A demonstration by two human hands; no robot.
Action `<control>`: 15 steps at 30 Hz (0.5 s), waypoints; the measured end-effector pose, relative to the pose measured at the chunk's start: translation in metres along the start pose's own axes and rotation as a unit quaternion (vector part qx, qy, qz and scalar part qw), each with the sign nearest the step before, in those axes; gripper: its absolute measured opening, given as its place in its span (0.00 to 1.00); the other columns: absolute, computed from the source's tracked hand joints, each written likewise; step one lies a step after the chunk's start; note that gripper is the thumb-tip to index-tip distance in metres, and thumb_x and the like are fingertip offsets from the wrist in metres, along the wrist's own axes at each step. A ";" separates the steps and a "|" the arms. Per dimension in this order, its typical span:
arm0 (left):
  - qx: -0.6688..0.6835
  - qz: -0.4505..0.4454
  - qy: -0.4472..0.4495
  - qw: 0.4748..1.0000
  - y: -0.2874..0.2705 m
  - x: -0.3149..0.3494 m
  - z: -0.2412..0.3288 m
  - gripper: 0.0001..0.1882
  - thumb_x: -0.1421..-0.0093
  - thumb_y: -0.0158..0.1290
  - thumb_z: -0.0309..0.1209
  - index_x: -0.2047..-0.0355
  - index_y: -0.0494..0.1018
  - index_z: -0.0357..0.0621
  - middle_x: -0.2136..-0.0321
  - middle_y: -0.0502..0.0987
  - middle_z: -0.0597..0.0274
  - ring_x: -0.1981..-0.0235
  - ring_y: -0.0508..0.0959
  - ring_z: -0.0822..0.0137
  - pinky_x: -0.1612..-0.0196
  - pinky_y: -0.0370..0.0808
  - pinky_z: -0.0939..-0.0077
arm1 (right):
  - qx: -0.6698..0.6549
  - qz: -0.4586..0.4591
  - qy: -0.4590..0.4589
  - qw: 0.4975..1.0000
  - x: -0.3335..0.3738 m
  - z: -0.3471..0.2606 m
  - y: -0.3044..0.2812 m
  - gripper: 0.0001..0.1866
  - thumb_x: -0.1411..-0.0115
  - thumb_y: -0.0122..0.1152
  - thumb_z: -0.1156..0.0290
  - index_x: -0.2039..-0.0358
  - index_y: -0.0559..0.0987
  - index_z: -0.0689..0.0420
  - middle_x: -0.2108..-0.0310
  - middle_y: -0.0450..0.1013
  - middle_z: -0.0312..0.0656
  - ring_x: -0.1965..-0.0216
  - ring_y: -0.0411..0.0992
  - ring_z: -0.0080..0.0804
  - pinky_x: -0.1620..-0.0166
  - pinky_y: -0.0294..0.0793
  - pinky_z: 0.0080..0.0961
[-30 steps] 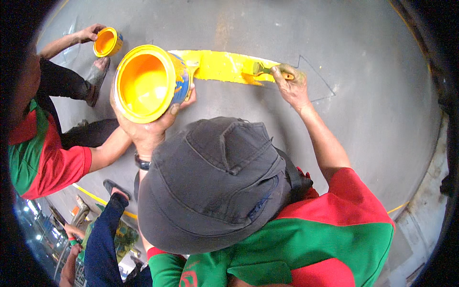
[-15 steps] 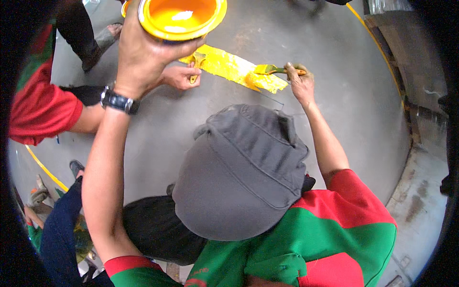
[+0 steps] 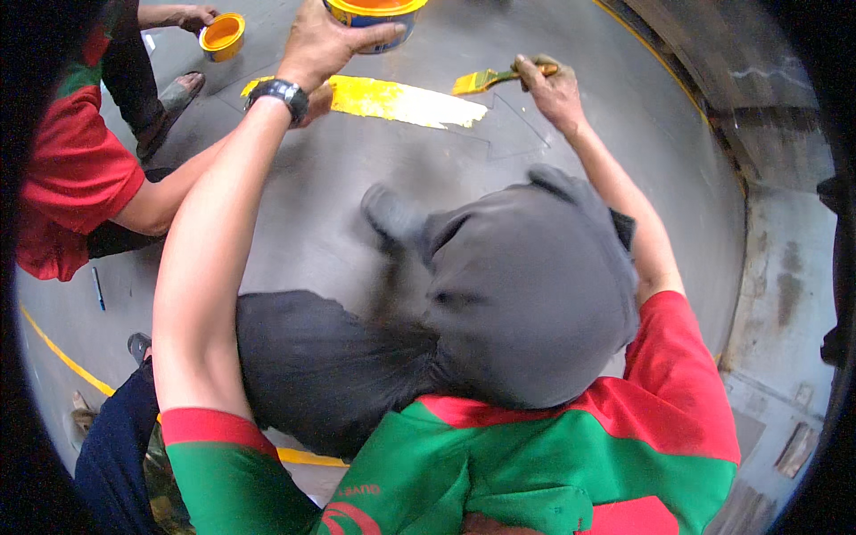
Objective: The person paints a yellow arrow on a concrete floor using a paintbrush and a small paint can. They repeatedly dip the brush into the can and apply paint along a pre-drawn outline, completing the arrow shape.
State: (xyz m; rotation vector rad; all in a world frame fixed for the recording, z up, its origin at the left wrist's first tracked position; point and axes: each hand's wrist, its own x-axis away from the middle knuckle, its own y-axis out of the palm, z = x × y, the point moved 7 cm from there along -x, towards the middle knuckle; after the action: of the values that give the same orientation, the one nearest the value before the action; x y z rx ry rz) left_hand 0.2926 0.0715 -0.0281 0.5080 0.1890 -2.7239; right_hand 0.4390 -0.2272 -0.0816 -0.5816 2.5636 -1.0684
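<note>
L hand, at 11 o'clock, grasps a yellow-and-blue can, which sits at 12 o'clock, cut by the top edge; thumb along its side, remaining fingers mostly hidden. R hand, at 1 o'clock, grips a brush by its handle, yellow bristles pointing to 9 o'clock, just beside the far edge of the stripe; bristle contact w/ floor: cannot tell.

Progress, judged from paint cover: stripe's middle portion densely yellow, approx. done; its 3 o'clock end ragged; drawn outline beyond, at 1 o'clock, encloses bare grey, i.e. prob. the unpainted remainder; stripe's 9 o'clock portion partly hidden by L forearm & watch, so completeness there unclear.

Co-worker, 9 to 11 o'clock: one hand at the rim of a 2nd can; other hand partly behind L wrist, its contents not visible; pen on floor at 9 o'clock.
</note>
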 end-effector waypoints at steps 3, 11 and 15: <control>0.100 -0.014 -0.074 0.992 0.018 0.009 -0.005 0.37 0.52 0.70 0.22 0.43 0.64 0.43 0.50 0.74 0.61 0.49 0.76 0.67 0.43 0.74 0.69 | 0.022 -0.013 -0.005 1.000 0.010 -0.005 -0.015 0.22 0.34 0.59 0.50 0.66 0.85 0.59 0.80 0.74 0.33 0.76 0.69 0.20 0.70 0.68 0.23; 0.050 0.008 -0.017 0.999 0.016 -0.014 0.011 0.41 0.53 0.72 0.24 0.41 0.63 0.42 0.48 0.73 0.62 0.46 0.74 0.68 0.41 0.73 0.69 | -0.027 -0.100 -0.011 0.995 -0.015 0.029 0.000 0.20 0.33 0.60 0.54 0.68 0.84 0.60 0.79 0.72 0.31 0.76 0.66 0.17 0.71 0.65 0.20; -0.086 0.010 -0.013 0.996 0.029 -0.036 0.019 0.38 0.50 0.72 0.31 0.41 0.66 0.39 0.48 0.76 0.60 0.46 0.75 0.66 0.41 0.73 0.67 | -0.096 -0.130 -0.031 0.986 -0.031 0.078 0.035 0.18 0.33 0.61 0.57 0.66 0.83 0.61 0.79 0.73 0.30 0.75 0.68 0.17 0.70 0.68 0.20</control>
State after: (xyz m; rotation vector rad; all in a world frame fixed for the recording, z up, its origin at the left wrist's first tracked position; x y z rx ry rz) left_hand 0.3287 0.0529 0.0012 0.4222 0.4042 -2.6623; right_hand 0.4900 -0.2369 -0.1564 -1.0058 2.6052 -0.8662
